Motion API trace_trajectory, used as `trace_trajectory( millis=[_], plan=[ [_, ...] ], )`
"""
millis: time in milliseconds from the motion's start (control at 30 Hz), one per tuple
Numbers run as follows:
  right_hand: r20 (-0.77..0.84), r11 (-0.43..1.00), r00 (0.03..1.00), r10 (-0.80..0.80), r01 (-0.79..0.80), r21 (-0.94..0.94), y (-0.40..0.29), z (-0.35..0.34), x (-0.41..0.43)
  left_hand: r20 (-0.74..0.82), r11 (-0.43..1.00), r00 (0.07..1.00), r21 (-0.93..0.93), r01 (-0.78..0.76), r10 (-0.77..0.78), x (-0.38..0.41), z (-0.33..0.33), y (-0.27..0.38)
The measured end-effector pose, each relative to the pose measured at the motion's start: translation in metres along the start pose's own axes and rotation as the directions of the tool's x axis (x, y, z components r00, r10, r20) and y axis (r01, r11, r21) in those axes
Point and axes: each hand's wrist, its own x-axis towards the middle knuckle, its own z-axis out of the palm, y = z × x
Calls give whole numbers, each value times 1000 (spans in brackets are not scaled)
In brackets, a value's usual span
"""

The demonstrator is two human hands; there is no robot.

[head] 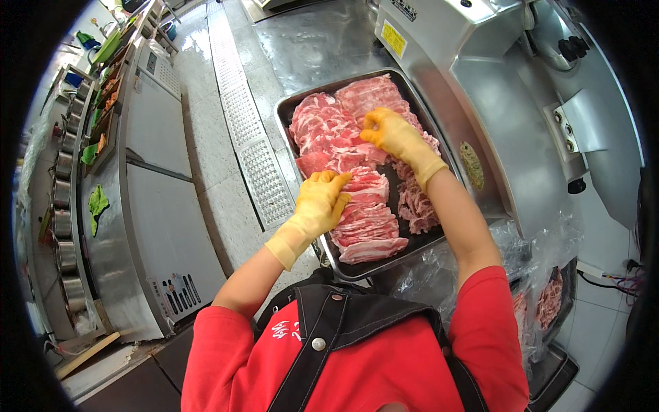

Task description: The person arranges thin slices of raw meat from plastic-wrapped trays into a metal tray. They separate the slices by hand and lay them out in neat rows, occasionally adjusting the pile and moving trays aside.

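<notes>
A dark metal tray [284, 116] holds raw meat slices [366, 221] laid in overlapping rows, with more slices [319, 121] towards its far left and a paler block of slices [373, 95] at the far side. My left hand [322, 198], in a yellow rubber glove, rests at the left edge of the near row, fingers curled by the meat. Over the middle of the tray is my right hand [394, 135], gloved alike, its thumb and fingertips brought together just above the slices; whether a slice is between them cannot be told. Crumpled meat pieces [418, 206] lie below my right forearm.
A metal meat slicer [494, 103] stands close on the right, with a meat scrap [471, 166] on its base. Plastic film [437, 278] and another tray of meat [551, 298] lie at the lower right. A refrigerated counter [154, 216] stands left, across a floor drain grate [237, 113].
</notes>
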Motion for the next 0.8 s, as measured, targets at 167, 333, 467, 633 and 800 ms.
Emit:
trace_trajectory(
  millis=[167, 333, 467, 633, 800],
  plan=[
    [133, 902, 989, -66, 116, -415, -15, 9, -13, -160, 997, 985, -18, -69, 65, -24, -12, 26],
    [5, 803, 972, -237, 199, -562, -18, 23, -11, -29, 970, 991, 211, -124, 133, -43, 8, 29],
    [21, 928, 989, 147, -146, 342, -13, 4, -14, -79, 981, 994, 183, -58, 73, -56, 16, 32],
    [-165, 911, 969, 182, -103, 398, 36, 8, 9, -209, 996, 975, 58, -70, 81, -73, 21, 40],
    [-208, 739, 961, 182, 5, 673, 32, 4, 8, -61, 963, 976, 186, -194, 209, -77, 15, 48]
  ],
)
